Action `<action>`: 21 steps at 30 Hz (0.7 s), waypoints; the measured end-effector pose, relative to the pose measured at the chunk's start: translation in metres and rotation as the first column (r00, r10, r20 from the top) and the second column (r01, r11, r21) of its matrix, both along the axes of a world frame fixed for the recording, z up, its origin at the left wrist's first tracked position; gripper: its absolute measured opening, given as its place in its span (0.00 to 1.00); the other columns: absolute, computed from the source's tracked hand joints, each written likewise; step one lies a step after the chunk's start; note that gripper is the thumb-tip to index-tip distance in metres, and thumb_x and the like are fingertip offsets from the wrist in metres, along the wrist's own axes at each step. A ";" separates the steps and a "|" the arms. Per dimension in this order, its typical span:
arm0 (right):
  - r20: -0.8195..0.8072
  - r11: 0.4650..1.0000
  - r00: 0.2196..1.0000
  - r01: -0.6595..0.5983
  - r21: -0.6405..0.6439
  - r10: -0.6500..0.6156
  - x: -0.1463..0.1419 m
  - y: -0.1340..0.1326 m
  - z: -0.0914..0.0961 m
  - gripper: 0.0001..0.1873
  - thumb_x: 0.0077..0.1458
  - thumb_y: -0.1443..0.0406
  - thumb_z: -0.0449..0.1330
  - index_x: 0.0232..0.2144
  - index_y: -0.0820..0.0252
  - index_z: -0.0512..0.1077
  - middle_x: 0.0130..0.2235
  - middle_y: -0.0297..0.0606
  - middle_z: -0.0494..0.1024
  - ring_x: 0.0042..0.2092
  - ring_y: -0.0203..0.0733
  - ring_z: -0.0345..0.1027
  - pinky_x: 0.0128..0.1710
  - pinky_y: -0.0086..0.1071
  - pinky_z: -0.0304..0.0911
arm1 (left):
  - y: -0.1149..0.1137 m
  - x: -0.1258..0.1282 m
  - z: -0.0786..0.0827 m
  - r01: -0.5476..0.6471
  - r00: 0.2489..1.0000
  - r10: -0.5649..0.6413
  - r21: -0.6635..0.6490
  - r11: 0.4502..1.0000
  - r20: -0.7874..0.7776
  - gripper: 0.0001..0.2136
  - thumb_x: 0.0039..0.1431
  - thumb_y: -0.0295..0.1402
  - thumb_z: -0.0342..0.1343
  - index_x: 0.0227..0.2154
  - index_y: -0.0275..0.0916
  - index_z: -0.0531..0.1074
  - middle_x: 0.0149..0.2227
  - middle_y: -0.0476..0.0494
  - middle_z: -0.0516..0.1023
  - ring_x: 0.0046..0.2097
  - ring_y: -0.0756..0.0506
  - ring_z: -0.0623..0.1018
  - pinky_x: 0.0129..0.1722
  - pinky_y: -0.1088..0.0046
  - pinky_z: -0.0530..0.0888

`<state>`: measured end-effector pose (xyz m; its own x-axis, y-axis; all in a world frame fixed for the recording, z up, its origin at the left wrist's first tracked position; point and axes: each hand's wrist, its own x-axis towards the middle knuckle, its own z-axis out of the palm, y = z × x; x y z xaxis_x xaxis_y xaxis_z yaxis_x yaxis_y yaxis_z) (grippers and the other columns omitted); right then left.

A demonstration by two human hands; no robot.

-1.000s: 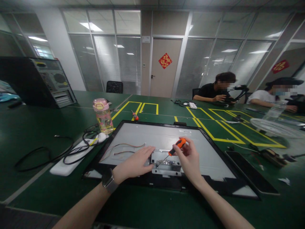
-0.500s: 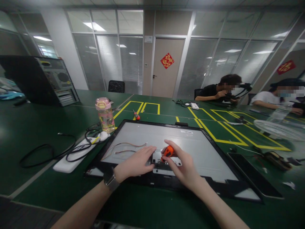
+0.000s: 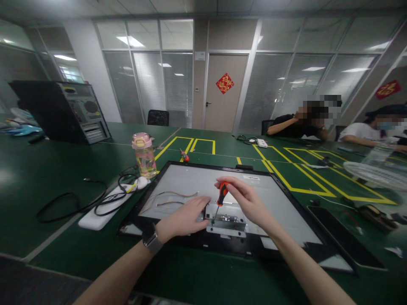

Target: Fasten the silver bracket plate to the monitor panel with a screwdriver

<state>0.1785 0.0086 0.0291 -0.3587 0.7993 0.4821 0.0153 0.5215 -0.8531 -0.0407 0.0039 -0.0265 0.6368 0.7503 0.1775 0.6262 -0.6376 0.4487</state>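
A monitor panel [image 3: 276, 199] lies back side up on the green table, with a small metal bracket [image 3: 227, 222] at its near edge. My right hand [image 3: 248, 201] is closed round an orange-handled screwdriver [image 3: 221, 194], held nearly upright with its tip down on the bracket's left end. My left hand [image 3: 184, 218] lies flat with fingers stretched out on the panel, touching the bracket's left side. A watch sits on that wrist. Thin coloured wires [image 3: 168, 197] run across the panel left of my left hand.
A pink-capped bottle [image 3: 145, 156], a white slab [image 3: 101, 207] with black cables, and a small red screwdriver [image 3: 184, 156] lie left and behind. A computer case [image 3: 70, 111] stands far left. A black bezel [image 3: 346, 235] and a fan grille [image 3: 372, 171] lie right. Two people sit at the far right.
My right hand raised the screwdriver from a low slant to nearly upright, its tip staying on the bracket. My left hand stayed put. The view shifted slightly.
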 end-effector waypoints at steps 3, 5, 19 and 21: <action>-0.010 0.996 1.000 -0.021 0.088 0.022 -0.005 0.005 -0.001 0.12 0.60 0.56 0.58 0.36 0.53 0.79 0.41 0.39 0.78 0.47 0.45 0.70 0.51 0.40 0.63 | -0.001 0.001 0.003 0.014 1.000 -0.014 -0.007 1.000 0.002 0.26 0.60 0.34 0.54 0.60 0.39 0.58 0.62 0.36 0.63 0.62 0.36 0.64 0.63 0.57 0.59; -0.139 0.998 0.990 -0.002 0.063 0.011 -0.005 0.006 -0.006 0.08 0.56 0.57 0.63 0.31 0.52 0.79 0.38 0.37 0.76 0.41 0.42 0.71 0.42 0.36 0.67 | -0.002 0.002 0.005 0.012 1.000 -0.012 -0.015 1.000 -0.007 0.26 0.60 0.34 0.54 0.60 0.39 0.58 0.62 0.36 0.64 0.62 0.36 0.64 0.63 0.57 0.59; -0.382 0.966 0.924 -0.131 -0.222 0.038 0.008 0.003 -0.023 0.10 0.51 0.57 0.68 0.37 0.51 0.79 0.38 0.36 0.78 0.40 0.41 0.73 0.43 0.38 0.68 | -0.002 0.000 0.004 -0.032 0.999 0.030 -0.060 0.998 -0.026 0.28 0.60 0.38 0.54 0.62 0.37 0.56 0.64 0.35 0.61 0.64 0.37 0.61 0.64 0.59 0.57; -0.383 0.959 0.923 -0.142 -0.247 0.038 0.006 0.002 -0.023 0.15 0.52 0.56 0.66 0.42 0.52 0.77 0.38 0.38 0.80 0.42 0.42 0.73 0.46 0.40 0.67 | -0.002 -0.001 0.003 -0.032 0.999 0.031 -0.055 0.998 -0.025 0.28 0.60 0.37 0.54 0.62 0.37 0.56 0.64 0.35 0.60 0.65 0.37 0.61 0.64 0.59 0.57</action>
<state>0.1844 0.0108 0.0058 -0.2718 0.8886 0.3696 -0.3651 0.2601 -0.8939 -0.0413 0.0021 -0.0237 0.6162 0.7784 0.1199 0.6565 -0.5918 0.4677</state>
